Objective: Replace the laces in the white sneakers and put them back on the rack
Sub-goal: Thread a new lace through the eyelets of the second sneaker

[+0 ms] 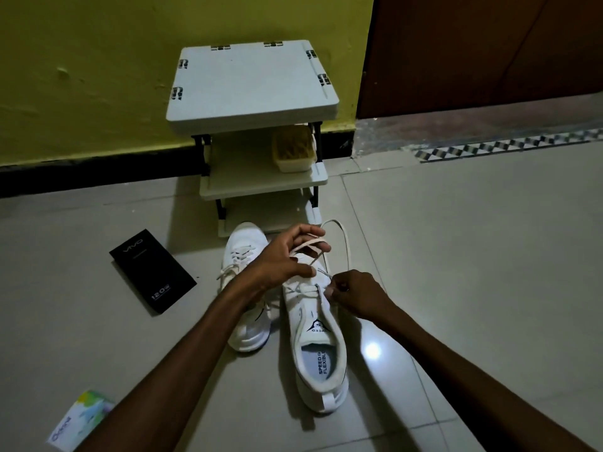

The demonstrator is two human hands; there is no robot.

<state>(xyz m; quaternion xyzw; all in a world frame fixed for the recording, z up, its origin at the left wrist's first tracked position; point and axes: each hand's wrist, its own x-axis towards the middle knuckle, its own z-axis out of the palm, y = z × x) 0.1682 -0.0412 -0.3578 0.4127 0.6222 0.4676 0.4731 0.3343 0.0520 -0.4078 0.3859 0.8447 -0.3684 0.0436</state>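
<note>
While the white plastic three-shelf rack (251,89) stood straight ahead against the yellow wall, two white mesh sneakers lay side by side just before it on the pale tiled floor (456,256). The right-hand sneaker (321,347) ran lengthwise, heel toward the person and toe toward the rack. Over its forefoot the left hand (280,259) curled round a loop of flat cream lace (342,236). Beside the eyelets, the right hand (359,295) pinched the lace end, probably the better placed for threading.

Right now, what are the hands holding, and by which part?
Both hold the lace of the nearer sneaker: the left hand holds a loose stretch above the shoe, and the right hand pinches it beside the upper eyelets.
</note>
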